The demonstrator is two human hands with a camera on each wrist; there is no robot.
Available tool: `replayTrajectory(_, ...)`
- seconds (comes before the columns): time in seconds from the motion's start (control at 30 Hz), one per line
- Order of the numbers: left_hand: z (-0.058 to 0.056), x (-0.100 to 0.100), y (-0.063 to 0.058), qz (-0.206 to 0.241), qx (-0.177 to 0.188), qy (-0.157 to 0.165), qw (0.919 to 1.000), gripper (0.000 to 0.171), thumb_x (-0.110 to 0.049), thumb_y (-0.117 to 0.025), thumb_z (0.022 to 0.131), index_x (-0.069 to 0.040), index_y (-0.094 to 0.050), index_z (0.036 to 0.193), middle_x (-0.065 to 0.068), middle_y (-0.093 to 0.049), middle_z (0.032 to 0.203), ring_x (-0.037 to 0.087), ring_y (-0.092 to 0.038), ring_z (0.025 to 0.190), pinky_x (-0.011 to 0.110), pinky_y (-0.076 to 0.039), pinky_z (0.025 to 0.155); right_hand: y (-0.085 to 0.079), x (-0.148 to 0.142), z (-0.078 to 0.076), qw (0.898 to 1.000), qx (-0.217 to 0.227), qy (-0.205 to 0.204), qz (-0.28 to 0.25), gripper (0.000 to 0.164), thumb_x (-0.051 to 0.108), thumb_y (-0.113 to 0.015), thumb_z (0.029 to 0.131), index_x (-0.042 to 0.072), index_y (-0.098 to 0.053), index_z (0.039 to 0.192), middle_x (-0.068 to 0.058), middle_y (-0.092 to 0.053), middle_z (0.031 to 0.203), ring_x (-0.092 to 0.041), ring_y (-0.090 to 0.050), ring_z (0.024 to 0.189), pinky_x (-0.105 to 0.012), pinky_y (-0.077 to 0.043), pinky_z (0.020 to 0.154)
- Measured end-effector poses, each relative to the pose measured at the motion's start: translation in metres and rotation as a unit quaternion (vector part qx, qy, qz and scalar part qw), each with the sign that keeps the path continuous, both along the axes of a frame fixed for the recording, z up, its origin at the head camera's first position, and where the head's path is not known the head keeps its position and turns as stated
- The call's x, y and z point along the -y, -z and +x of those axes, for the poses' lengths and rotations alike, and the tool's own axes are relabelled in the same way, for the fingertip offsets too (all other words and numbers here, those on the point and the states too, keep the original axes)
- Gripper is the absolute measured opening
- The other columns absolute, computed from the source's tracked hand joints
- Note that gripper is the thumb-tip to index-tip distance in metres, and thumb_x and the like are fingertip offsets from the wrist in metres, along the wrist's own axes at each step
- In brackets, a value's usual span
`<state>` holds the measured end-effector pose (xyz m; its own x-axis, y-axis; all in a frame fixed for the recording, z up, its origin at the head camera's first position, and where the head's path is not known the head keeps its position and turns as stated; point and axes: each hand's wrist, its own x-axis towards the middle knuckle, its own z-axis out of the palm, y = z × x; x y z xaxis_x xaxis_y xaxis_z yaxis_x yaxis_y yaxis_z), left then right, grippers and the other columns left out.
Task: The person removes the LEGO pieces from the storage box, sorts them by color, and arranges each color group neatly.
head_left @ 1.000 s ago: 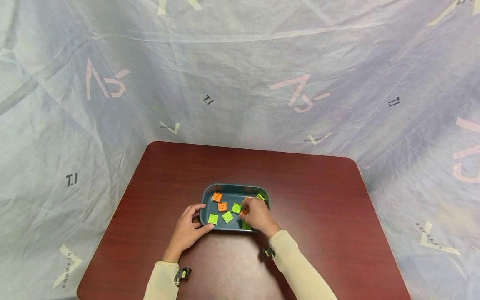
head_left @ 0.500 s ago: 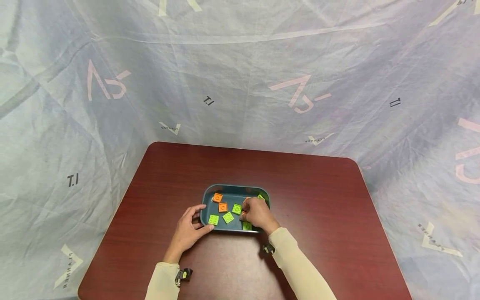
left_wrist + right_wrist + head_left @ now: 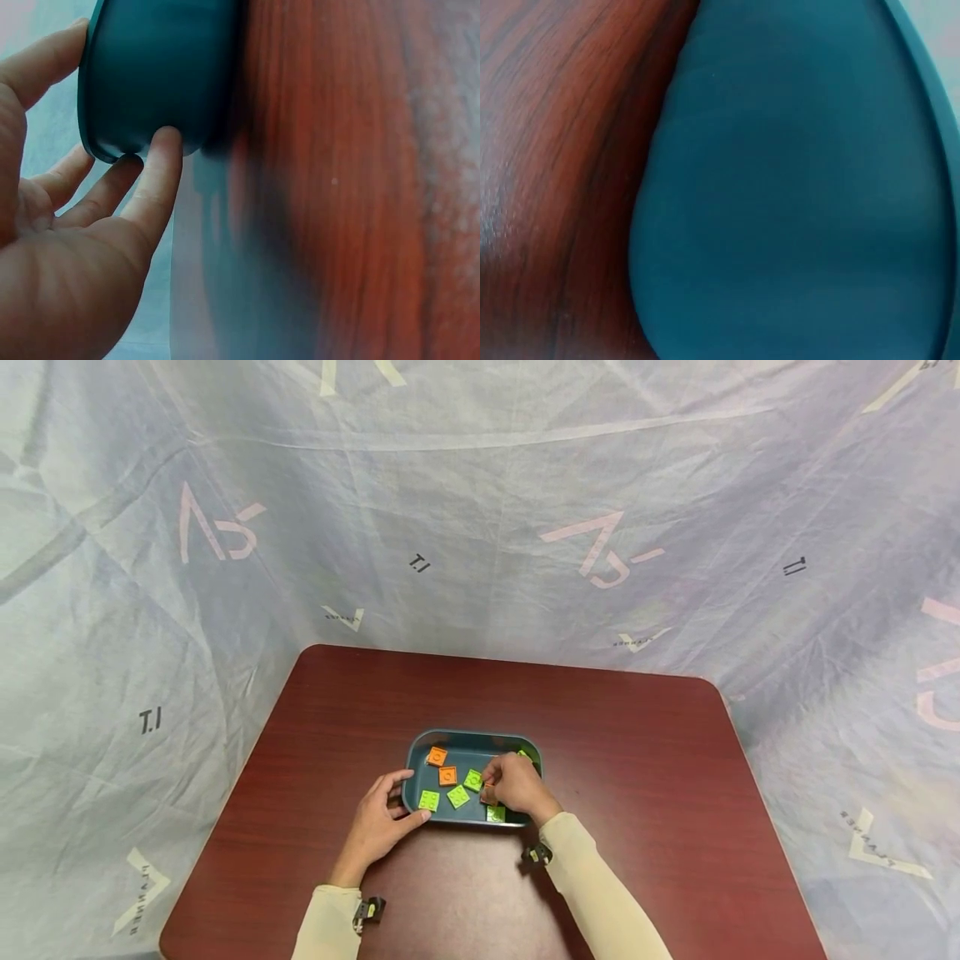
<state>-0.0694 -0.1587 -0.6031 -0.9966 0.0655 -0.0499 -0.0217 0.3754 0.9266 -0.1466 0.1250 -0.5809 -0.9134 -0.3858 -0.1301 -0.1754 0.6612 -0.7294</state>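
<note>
A dark teal tray (image 3: 465, 744) stands on the table with square toy bricks inside. My left hand (image 3: 375, 828) holds its left end, thumb at the near corner and fingers against the end wall. In the left wrist view, fingertips (image 3: 166, 142) press the outside of the tray wall (image 3: 150, 67). My right hand (image 3: 521, 785) reaches over the right part, its fingers pinching an orange toy brick (image 3: 489, 794) that they partly cover. Beside it lie a green brick (image 3: 473, 780) and another green brick (image 3: 496, 813). The right wrist view shows only the tray's outer wall (image 3: 795, 187) and tabletop.
Two orange bricks, one at the far left (image 3: 437, 757) and one nearer the middle (image 3: 447, 776), lie in the tray. Green bricks (image 3: 429, 801) lie along its near side. The red-brown table (image 3: 637, 760) is bordered by hanging grey sheets (image 3: 480, 527).
An orange brick that showed beyond my right fingertips is now out of sight. The right fingers have shifted slightly over the tray; the left hand keeps its hold.
</note>
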Motion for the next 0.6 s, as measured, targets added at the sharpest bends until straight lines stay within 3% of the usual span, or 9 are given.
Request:
replayTrajectory(0.1, 0.000, -0.001, 0.000, -0.002, 0.002, 0.001, 1.0000, 0.080, -0.033, -0.094, 0.082, -0.015, -0.056, 0.150, 0.013, -0.060, 0.141, 0.030, -0.066, 0.127, 0.037, -0.062, 0.094, 0.000, 0.000, -0.001, 1.000, 0.007, 0.009, -0.010, 0.010, 0.007, -0.085, 0.087, 0.009, -0.082, 0.097, 0.006, -0.076, 0.083, -0.006, -0.068, 0.072, -0.033, -0.060, 0.072)
replayTrajectory(0.43, -0.001, -0.001, 0.000, -0.006, 0.007, 0.005, 0.9999, 0.079, -0.033, -0.094, 0.083, -0.016, -0.056, 0.150, 0.013, -0.060, 0.141, 0.031, -0.066, 0.128, 0.040, -0.062, 0.095, -0.001, -0.007, -0.007, 0.994, -0.008, 0.043, -0.099, 0.017, 0.002, -0.086, 0.085, 0.001, -0.081, 0.101, -0.005, -0.079, 0.085, -0.009, -0.073, 0.068, -0.027, -0.061, 0.061)
replayTrajectory(0.6, -0.002, -0.001, 0.001, -0.001, 0.010, 0.008, 0.9999, 0.079, -0.034, -0.093, 0.084, -0.016, -0.055, 0.150, 0.014, -0.061, 0.140, 0.030, -0.066, 0.127, 0.039, -0.062, 0.095, -0.008, -0.015, -0.007, 0.993, -0.001, 0.064, -0.103, 0.021, 0.011, -0.090, 0.084, 0.008, -0.083, 0.103, -0.002, -0.080, 0.088, -0.009, -0.074, 0.072, -0.028, -0.061, 0.066)
